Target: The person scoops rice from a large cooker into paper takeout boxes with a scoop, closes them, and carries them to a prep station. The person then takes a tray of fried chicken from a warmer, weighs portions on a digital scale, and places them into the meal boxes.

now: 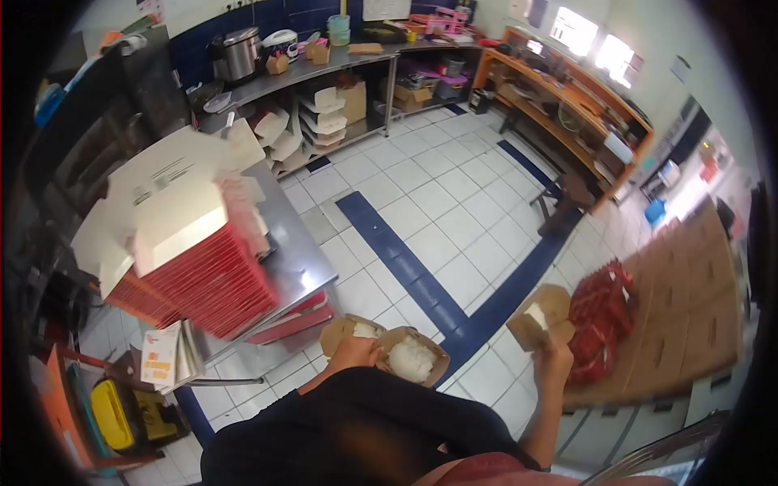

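Head view: left hand [356, 353] was clamped on two open brown boxes [440, 361], side by side just off the steel table [306, 263]'s near right corner, the right one full of rice [412, 360]. Right hand [553, 364], well apart from the left, was clamped on a third box [554, 303], open, white contents, by a red bundle [601, 320] and cardboard [685, 300]. Red cartons [198, 279] stood stacked at the tabletop's near edge.

Rice [412, 360] in carton [442, 364]; box stack [207, 283] on table [300, 257], left.
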The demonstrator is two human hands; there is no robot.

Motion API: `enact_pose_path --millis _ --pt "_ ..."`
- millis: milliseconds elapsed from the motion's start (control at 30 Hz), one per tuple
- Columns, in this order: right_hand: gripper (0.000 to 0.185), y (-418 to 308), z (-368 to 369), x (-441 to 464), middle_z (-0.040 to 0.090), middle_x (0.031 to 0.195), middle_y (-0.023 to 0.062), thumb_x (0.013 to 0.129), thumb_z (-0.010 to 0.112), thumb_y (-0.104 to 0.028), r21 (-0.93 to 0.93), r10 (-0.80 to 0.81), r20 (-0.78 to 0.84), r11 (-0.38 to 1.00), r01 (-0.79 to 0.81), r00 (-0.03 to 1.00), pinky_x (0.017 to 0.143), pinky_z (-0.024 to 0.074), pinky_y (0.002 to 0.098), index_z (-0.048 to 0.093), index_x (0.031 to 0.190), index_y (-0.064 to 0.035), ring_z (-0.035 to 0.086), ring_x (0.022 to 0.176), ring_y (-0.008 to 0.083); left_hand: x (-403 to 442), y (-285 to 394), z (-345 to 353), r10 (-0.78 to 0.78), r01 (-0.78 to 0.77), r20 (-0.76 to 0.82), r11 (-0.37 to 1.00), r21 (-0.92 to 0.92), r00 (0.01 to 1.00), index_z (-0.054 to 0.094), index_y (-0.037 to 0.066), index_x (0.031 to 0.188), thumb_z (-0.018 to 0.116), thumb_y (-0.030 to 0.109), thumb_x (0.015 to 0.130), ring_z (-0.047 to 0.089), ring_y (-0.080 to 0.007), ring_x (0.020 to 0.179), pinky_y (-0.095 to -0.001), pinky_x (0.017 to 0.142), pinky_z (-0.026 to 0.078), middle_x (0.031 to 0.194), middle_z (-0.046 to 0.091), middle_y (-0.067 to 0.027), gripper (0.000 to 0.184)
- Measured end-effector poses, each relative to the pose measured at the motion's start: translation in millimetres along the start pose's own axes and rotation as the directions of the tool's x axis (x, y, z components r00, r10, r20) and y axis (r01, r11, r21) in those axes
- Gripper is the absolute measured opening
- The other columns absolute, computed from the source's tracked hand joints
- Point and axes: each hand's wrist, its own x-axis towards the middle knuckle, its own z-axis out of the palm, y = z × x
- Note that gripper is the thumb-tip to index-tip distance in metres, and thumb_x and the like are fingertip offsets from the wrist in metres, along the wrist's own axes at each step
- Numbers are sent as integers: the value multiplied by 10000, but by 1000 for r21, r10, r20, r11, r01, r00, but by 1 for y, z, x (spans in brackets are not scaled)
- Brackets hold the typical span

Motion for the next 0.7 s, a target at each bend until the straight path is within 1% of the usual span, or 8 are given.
enact_pose_path --millis 67,133,367,400,533,633,667,700 --pt "123 14 40 63 599 733 170 714 659 -42 78 6 31 997 -8 1000 624 459 438 611 827 -34 590 704 369 73 -6 15 -47 37 -92 994 -103 995 640 33 811 612 306 818 606 -390 747 -453 656 475 750 616 -199 274" --pt "130 31 87 130 606 740 181 723 667 -57 162 22 -1 987 -22 1000 625 460 444 616 839 -28 593 698 376 158 1 1 -130 125 -71 990 -61 989 638 31 824 602 280 817 605 -398 768 -459 670 471 786 622 -204 252" --pt "117 132 211 282 610 705 210 697 667 -113 187 117 374 962 -198 920 612 463 448 649 763 -18 600 692 394 383 22 -76 -226 216 -228 974 -71 947 619 -3 758 559 243 838 603 -413 735 -479 667 471 756 618 -229 265" --pt "123 123 209 318 620 697 205 648 668 -116 27 86 427 994 -109 900 611 476 453 660 733 -27 607 673 389 421 16 -88 -224 218 -259 974 -54 940 616 -8 754 565 232 833 601 -415 730 -479 665 471 751 616 -232 258" --pt "108 152 285 447 611 638 193 626 647 -122 -135 76 462 991 -15 884 603 484 463 653 660 -20 611 635 386 556 -5 -125 -247 241 -348 969 -61 904 615 -23 727 599 275 819 595 -421 698 -481 661 460 696 604 -236 312" --pt "127 189 380 584 602 617 191 627 662 -139 -110 -83 488 982 156 869 598 484 466 646 644 -15 612 632 385 648 -25 -150 -392 412 -426 910 -49 815 611 -9 746 570 250 823 607 -395 704 -482 668 469 714 612 -219 273" --pt "146 182 402 645 598 627 197 642 672 -154 -108 -194 607 941 322 770 601 483 471 641 655 -12 614 654 378 670 -34 -162 -419 455 -467 890 -41 779 614 -6 742 575 260 822 608 -392 695 -482 660 469 709 613 -215 280" --pt "158 169 425 699 605 664 200 656 667 -168 -79 -207 559 951 300 803 599 485 471 642 658 -11 616 661 368 691 -43 -174 -440 495 -511 868 -33 738 617 -4 739 580 270 820 608 -389 685 -482 652 470 704 614 -211 288"
